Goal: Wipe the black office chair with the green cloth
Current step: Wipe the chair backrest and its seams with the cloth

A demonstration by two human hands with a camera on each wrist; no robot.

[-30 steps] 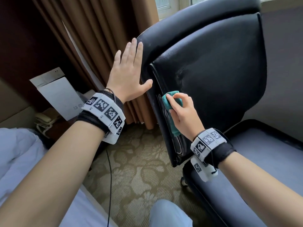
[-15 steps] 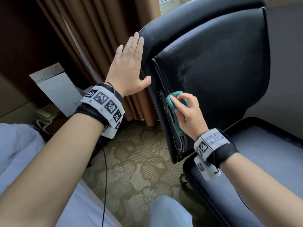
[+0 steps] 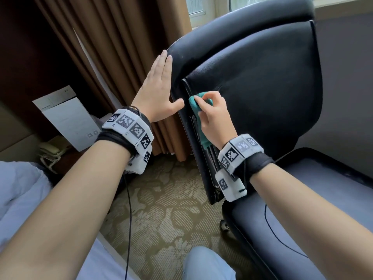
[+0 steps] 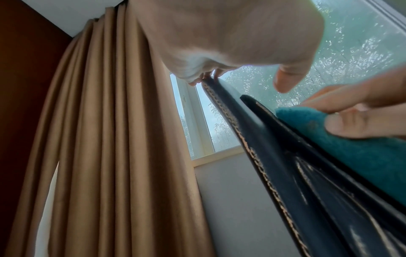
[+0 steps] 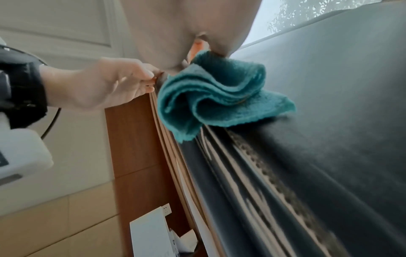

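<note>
Where head view hides folds, right wrist shows green cloth (image 5: 219,97) bunched, seemingly pinched by right hand (image 3: 214,116) fingers against black office chair (image 3: 262,81); left hand (image 3: 155,91) fingers straight, pressed together, at chair edge, frame centre.

I saw the office chair (image 3: 262,81) in black, its seam stitching pale and worn in the wrist views. The cloth (image 3: 198,103) was teal-green. Brown curtains (image 3: 113,47) filled the upper left of the head view. At lower centre the carpet (image 3: 171,209) showed an olive and beige floral pattern. Both wristbands (image 3: 131,128) were white with black square markers. The bedding (image 3: 22,190) at lower left was pale blue-white.
</note>
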